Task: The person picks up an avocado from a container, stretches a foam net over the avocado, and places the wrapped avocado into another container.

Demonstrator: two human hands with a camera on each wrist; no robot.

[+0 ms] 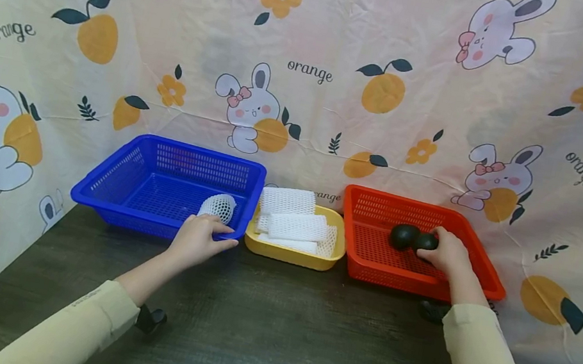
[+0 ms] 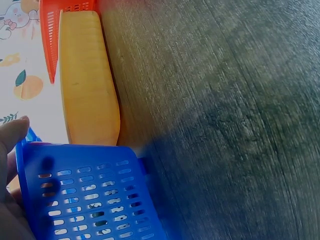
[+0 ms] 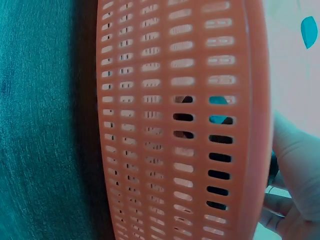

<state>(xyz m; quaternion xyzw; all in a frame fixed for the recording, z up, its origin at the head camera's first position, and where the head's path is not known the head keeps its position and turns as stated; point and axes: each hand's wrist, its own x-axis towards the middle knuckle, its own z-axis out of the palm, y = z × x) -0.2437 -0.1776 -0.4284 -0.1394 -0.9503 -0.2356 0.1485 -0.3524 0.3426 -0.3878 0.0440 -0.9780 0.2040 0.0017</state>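
In the head view, my left hand [image 1: 197,242] reaches over the front rim of the blue basket [image 1: 123,219], its fingers loosely spread beside a round thing in white foam netting [image 1: 218,207] inside. The left wrist view shows the thumb [image 2: 14,134] by the blue rim, with the other fingers mostly hidden. At the right, my right hand [image 1: 449,255] reaches into the red basket [image 1: 394,278] and pinches a dark green avocado [image 1: 424,242]. Another avocado [image 1: 403,236] lies right beside it. In the right wrist view, the basket's slotted wall hides most of the avocados.
Between the two baskets stands a yellow tray [image 1: 290,255] with several white foam net sleeves [image 1: 298,227]. All three containers stand at the back of the dark wooden table [image 1: 300,333], before a printed curtain [image 1: 329,32].
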